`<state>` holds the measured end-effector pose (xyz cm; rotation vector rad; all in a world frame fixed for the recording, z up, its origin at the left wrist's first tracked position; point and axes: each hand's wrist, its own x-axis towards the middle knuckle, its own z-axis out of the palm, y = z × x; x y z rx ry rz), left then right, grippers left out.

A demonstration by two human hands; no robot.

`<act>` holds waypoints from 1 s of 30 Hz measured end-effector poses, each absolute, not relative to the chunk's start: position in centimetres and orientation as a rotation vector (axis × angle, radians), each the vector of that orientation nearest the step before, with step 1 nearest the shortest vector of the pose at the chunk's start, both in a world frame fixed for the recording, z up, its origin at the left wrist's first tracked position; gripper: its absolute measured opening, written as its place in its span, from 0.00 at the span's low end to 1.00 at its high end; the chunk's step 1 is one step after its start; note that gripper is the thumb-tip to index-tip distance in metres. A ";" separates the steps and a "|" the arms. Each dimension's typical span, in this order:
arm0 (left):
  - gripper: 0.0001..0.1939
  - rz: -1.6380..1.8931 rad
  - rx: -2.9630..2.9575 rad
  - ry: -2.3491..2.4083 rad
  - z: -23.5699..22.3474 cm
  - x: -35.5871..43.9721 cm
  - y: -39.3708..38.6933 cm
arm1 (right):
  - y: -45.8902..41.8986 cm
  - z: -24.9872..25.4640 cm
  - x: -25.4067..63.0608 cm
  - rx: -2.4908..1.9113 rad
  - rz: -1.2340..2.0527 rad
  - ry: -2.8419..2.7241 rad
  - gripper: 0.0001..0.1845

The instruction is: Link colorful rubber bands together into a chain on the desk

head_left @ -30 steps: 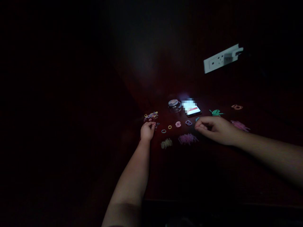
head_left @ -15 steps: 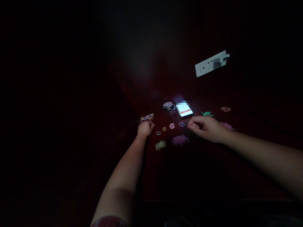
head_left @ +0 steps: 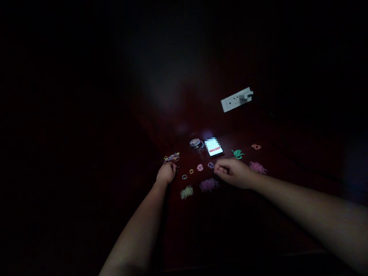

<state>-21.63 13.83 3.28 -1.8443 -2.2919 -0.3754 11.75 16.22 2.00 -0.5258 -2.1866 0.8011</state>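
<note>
My left hand (head_left: 166,173) is closed, its fingers curled at the near edge of a mixed pile of small coloured elastic bands (head_left: 173,156). Whatever those fingers hold is hidden. With fingertips pressed together, my right hand (head_left: 234,173) rests just right of a few purple elastic bands (head_left: 211,165); anything in its pinch is too small to make out. Between the hands lie pink bands (head_left: 200,167), a yellow band (head_left: 191,171) and a bluish band (head_left: 184,176). Nearer me are a pale yellow heap (head_left: 187,192) and a purple heap (head_left: 209,185).
A lidded clear jar (head_left: 196,145) and a lit phone (head_left: 214,147) stand behind the bands. Green bands (head_left: 237,153), orange bands (head_left: 256,146) and a pink heap (head_left: 258,167) lie to the right. Farther back is a white socket strip (head_left: 237,99) with a plug. The surroundings are very dark.
The view has shifted, so everything sits lower and further left. My right hand has moved closer to the purple bands. My left hand stays by the mixed pile.
</note>
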 end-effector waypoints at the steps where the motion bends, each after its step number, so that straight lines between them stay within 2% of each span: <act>1: 0.11 -0.394 -1.832 -2.302 3.5 -21.7 13.6 | 16.2 1.9 11.7 -0.524 0.796 -2.191 0.07; 8: 0.10 -0.662 -1.692 -2.332 4.4 -22.0 12.4 | 16.3 1.9 11.6 -0.519 0.764 -2.188 0.07; 17: 0.10 -1.112 -1.598 -2.323 1.9 -20.8 11.4 | 15.8 2.5 11.8 -0.546 0.815 -2.193 0.07; 21: 0.09 -1.138 -1.625 -2.370 1.7 -21.9 10.7 | 15.6 2.6 12.0 -0.558 0.830 -2.215 0.07; 30: 0.06 -0.963 -1.650 -2.415 2.5 -21.8 10.9 | 16.0 2.7 12.5 -0.559 0.851 -2.229 0.11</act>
